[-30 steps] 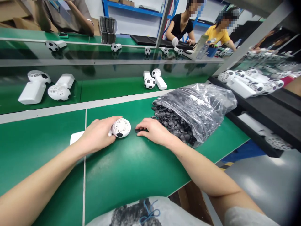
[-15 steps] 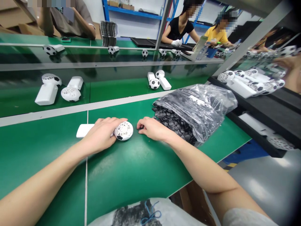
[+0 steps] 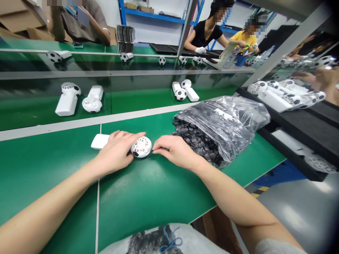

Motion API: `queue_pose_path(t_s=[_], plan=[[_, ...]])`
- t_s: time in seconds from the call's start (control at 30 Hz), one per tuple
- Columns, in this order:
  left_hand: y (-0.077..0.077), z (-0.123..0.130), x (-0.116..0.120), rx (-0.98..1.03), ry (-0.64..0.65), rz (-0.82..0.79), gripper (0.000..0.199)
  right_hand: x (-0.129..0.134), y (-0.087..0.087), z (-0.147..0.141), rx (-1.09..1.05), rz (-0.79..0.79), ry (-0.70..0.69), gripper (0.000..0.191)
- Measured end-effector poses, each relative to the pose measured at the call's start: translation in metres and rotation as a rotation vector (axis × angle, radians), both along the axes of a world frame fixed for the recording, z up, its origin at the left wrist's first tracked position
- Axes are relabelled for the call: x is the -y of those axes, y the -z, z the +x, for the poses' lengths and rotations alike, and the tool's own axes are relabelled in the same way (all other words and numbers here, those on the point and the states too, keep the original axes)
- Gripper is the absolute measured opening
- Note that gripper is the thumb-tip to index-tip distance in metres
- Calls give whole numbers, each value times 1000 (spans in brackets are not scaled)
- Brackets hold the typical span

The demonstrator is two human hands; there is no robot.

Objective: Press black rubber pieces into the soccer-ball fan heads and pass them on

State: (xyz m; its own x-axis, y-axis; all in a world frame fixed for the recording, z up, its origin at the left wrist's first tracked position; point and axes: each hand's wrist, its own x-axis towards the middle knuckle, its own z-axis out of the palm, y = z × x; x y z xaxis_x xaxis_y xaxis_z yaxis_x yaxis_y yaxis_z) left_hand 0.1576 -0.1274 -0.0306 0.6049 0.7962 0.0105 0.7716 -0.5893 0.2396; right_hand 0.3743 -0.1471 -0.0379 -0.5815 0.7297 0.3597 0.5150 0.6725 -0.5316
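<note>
My left hand (image 3: 118,150) is closed round a white plastic housing (image 3: 142,146) with a round football-patterned head and a white handle that shows past my knuckles. The head has open lattice cells and a black patch low on its left side. Just right of that head, my right hand (image 3: 173,150) pinches with thumb and forefinger close to its edge. Whatever lies between those fingertips is too small to make out; it looks dark. Beside my right wrist lies a clear plastic bag (image 3: 233,123) spilling small black pieces (image 3: 197,143) from its open end.
More football-headed housings (image 3: 67,100) lie on the green belt (image 3: 137,95) beyond the metal rail (image 3: 60,126). On the right, a black tray (image 3: 299,116) holds several housings. Co-workers sit across the line. A slanted post (image 3: 286,46) rises at right.
My right hand has moved left, closer to the ball-shaped head, its fingertips now at its edge. The housings on the near belt have shifted right in view.
</note>
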Motion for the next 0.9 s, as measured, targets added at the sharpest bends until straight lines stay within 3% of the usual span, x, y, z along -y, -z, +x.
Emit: queue_pose_path(t_s=[0.13, 0.23, 0.33, 0.5, 0.67, 0.8, 0.9], plan=[[-1, 6, 3, 21, -31, -43, 77, -1, 3, -7, 110, 211, -104, 11], [1, 10, 5, 41, -76, -14, 77, -4, 7, -10, 61, 238, -131, 12], [2, 11, 7, 55, -83, -2, 70, -6, 10, -11, -71, 95, -83, 13], [3, 15, 9, 98, -67, 13, 57, -5, 19, -16, -315, -247, -3, 34], [1, 11, 6, 131, -2, 9, 50, -12, 20, -13, -383, -462, 24, 29], [1, 1, 1, 91, 114, -40, 61, -22, 3, 14, -207, -303, 258, 3], [7, 0, 5, 42, -54, 47, 66, -22, -7, 29, 58, -258, 381, 9]])
